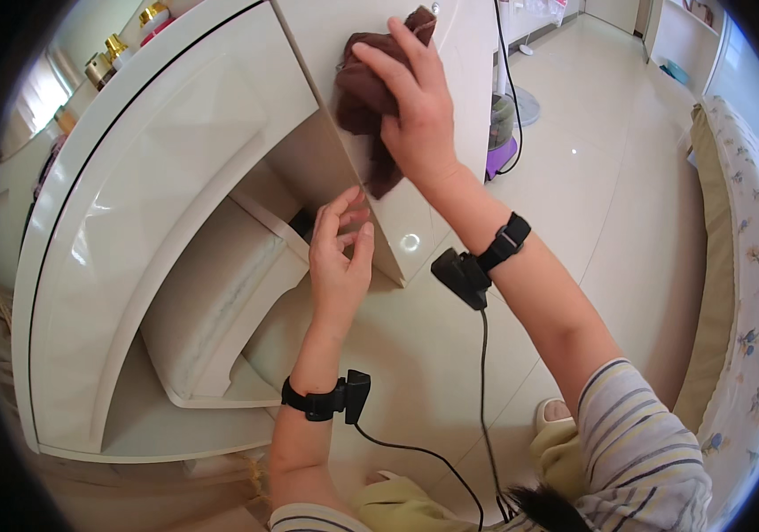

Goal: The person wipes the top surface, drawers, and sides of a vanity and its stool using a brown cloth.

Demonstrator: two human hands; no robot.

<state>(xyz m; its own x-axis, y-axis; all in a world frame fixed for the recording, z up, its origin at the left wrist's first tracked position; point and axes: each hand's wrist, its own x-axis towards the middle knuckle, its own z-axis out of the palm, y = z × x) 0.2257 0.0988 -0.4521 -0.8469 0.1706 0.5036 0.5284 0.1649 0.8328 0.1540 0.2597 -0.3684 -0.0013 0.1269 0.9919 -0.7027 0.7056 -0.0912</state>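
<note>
My right hand (423,110) presses a bunched dark brown cloth (366,93) against the white side panel (396,226) of a dressing table. Part of the cloth hangs below the palm, and another end sticks up past the fingertips. My left hand (341,239) is empty, its fingers apart and slightly curled, close to the panel's front edge. Left of it is the glossy white drawer front (173,126) with a curved lower lip. Under the drawer, a white stool with a padded seat (220,279) is tucked into the knee space.
Several gold-capped bottles (115,48) stand on the dressing table's top. A purple-based appliance (500,156) with a black cord is on the tiled floor (572,199) behind the panel. At right is a bed with a floral cover (752,266). Cables (484,372) trail from both wrist-worn devices.
</note>
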